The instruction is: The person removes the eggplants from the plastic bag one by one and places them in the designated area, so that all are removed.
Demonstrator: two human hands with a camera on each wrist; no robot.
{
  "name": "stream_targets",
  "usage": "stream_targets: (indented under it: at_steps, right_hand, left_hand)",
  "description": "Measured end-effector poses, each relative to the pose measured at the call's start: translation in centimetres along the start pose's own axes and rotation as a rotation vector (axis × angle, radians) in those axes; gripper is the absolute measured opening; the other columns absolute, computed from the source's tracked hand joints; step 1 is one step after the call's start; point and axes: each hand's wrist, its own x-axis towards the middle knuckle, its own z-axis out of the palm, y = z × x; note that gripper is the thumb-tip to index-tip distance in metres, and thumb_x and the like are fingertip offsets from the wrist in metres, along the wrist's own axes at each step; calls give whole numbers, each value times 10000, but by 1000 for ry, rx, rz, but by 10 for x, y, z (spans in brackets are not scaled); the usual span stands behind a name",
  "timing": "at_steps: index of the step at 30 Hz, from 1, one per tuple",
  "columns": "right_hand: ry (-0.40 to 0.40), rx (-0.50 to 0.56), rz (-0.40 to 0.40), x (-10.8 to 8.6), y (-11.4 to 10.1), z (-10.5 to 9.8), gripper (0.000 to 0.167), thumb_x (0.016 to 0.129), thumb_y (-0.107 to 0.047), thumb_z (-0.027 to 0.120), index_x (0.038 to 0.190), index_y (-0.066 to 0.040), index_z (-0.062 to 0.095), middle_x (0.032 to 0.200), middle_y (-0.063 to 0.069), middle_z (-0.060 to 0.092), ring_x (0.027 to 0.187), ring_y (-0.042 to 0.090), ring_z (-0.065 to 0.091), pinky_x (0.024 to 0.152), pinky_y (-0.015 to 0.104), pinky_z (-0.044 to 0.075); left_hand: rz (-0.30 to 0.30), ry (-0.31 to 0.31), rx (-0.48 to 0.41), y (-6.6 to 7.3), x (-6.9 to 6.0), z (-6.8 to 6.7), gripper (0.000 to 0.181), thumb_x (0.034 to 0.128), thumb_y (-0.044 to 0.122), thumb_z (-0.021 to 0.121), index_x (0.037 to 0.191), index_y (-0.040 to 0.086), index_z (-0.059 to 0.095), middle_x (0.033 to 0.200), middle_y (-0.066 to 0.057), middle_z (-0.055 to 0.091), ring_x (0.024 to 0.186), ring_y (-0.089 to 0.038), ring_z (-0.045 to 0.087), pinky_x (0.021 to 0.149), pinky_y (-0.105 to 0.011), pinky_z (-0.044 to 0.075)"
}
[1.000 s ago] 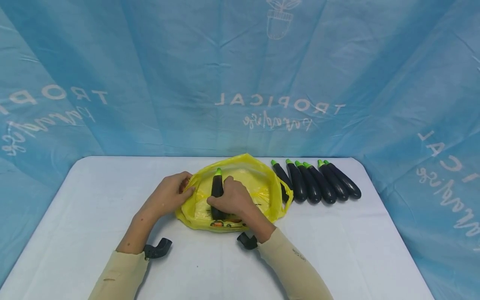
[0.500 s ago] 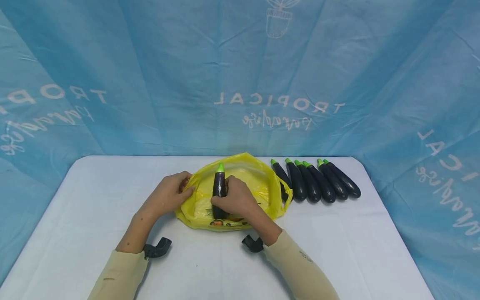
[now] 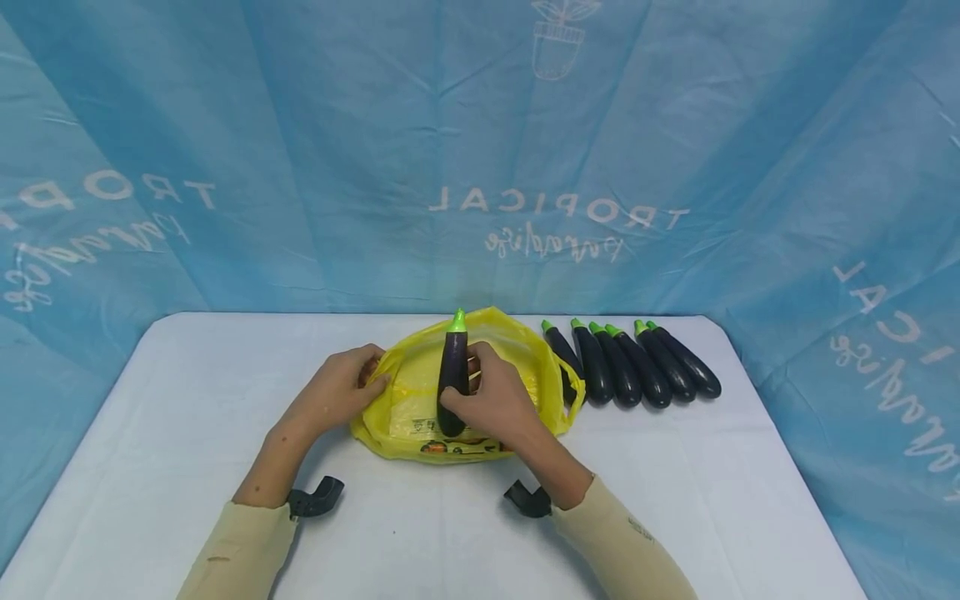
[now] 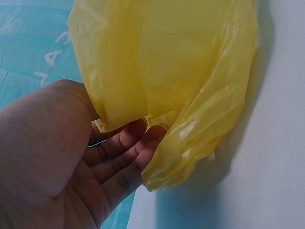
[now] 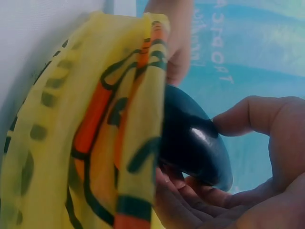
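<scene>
A yellow plastic bag (image 3: 411,398) lies with its mouth spread wide near the back middle of the table. At its left rim, my left hand (image 3: 333,393) holds the plastic between thumb and fingers; the left wrist view shows the fingers (image 4: 125,138) curled at the bag's edge. Over the bag's mouth, my right hand (image 3: 497,404) grips a dark eggplant (image 3: 453,362) with its bright green stem pointing up and away. Thumb and fingers lie on opposite sides of that eggplant (image 5: 195,136) in the right wrist view, where the printed bag side hides part of it.
Several more eggplants (image 3: 626,367) lie side by side to the right of the bag, the nearest partly behind its handle (image 3: 576,392). White cloth (image 3: 420,542) covers the table. Blue printed curtains (image 3: 337,167) stand behind and at both sides.
My right hand has moved to the right and farther from me, raising the eggplant from inside the bag toward its mouth. My left hand has stayed at the rim.
</scene>
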Motion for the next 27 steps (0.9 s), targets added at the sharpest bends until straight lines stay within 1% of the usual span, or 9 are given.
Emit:
stream_targets:
  at_steps: [6,10,14,19,22,27]
  right_hand:
    - [43,14,-43,-10,2,-12,580,924,-227,743,1454,-83,558,1160,37,660,927,191,671,783,348,586]
    - [70,25,-47,-18,3,-22,584,930,-224,751,1465,-92,561,1202,34,648,941,211,671,804,364,588]
    - [116,17,-59,-27,5,-31,590,925,-224,759,1470,-102,567,1212,40,649,964,206,673,840,387,594]
    - [156,-12,-94,-35,10,-43,589,920,-195,767,1464,-84,572,1224,51,650,1008,225,677,889,416,598]
    - [177,-48,-94,-38,16,-51,593,918,-189,775,1464,-82,568,1232,54,644,1034,233,670,897,416,597]
    - [225,-89,-86,-43,30,-67,628,921,-174,782,1489,-61,541,1260,101,641,1062,252,667,907,439,595]
  left_hand:
    - [4,1,-5,-1,0,0,303,1032,181,669,1292,26,650,971,-42,675,818,-189,587,752,-386,510]
    - [1,1,-3,-2,0,0,302,1031,182,673,1290,29,652,962,-40,668,810,-192,580,750,-387,504]
    - [2,1,-4,-1,0,0,299,1029,180,675,1287,29,653,966,-41,669,817,-190,583,754,-387,506]
    - [-1,3,-1,0,0,-1,296,1027,178,677,1282,31,653,965,-42,672,821,-195,587,759,-386,510]
    - [-5,-1,-8,0,0,-1,297,1030,180,675,1287,32,652,963,-41,669,815,-196,584,756,-385,508]
    - [-9,-9,-9,0,-1,-1,295,1033,178,670,1288,30,650,943,-41,656,795,-196,570,741,-384,498]
